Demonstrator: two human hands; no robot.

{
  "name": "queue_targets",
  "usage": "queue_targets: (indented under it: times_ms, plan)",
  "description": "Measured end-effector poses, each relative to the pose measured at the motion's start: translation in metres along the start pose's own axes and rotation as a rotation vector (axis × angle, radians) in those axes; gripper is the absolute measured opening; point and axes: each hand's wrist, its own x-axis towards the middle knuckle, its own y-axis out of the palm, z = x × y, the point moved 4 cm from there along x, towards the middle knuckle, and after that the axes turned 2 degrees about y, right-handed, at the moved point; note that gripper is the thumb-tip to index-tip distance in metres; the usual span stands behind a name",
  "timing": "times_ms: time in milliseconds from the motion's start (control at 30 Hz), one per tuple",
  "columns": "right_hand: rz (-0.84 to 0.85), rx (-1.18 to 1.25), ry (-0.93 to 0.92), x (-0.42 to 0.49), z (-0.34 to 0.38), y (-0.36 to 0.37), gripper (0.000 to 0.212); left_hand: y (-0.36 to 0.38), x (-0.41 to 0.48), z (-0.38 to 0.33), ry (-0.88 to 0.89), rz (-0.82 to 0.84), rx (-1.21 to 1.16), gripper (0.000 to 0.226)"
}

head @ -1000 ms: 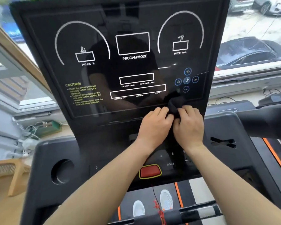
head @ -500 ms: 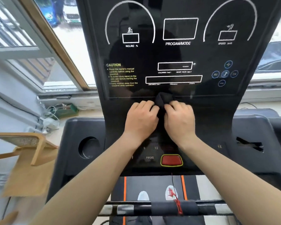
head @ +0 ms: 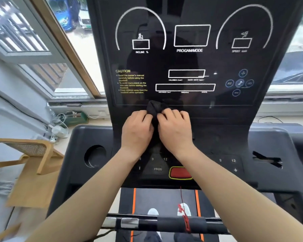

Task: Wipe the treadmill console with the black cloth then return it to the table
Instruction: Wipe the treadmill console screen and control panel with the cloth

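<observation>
The treadmill console (head: pixel 191 63) is a tall black glossy panel with white gauge outlines and yellow caution text. A bunched black cloth (head: pixel 155 106) sits against the panel's lower edge, just below the display. My left hand (head: pixel 137 130) and my right hand (head: pixel 175 130) lie side by side with fingers curled over the cloth, both gripping it. Most of the cloth is hidden between and under my hands.
Below my hands are the button strip and a red stop button (head: pixel 180 172). A round cup holder (head: pixel 94 156) is at the left. A handlebar (head: pixel 164 223) with a red safety cord crosses the bottom. A wooden chair (head: pixel 30 154) stands left, under the window.
My view has swung left, so the console now fills the centre. Both hands with the cloth slid leftward along the panel's lower edge, still gripping it.
</observation>
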Motion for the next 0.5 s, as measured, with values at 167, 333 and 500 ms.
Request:
queue_targets:
  times_ms: [167,333,500]
  plan:
    - [-0.040,-0.035,0.102,-0.023,-0.078,-0.015,0.016,0.035,0.017,-0.063,0.101,0.003,-0.022,0.012]
    - [-0.029,-0.111,0.231,-0.036,-0.135,-0.029,0.016,0.064,0.031,-0.121,0.163,0.013,-0.062,0.011]
    - [0.115,-0.016,0.460,-0.031,-0.150,-0.048,0.019,0.067,0.042,-0.138,0.246,0.081,-0.124,0.022]
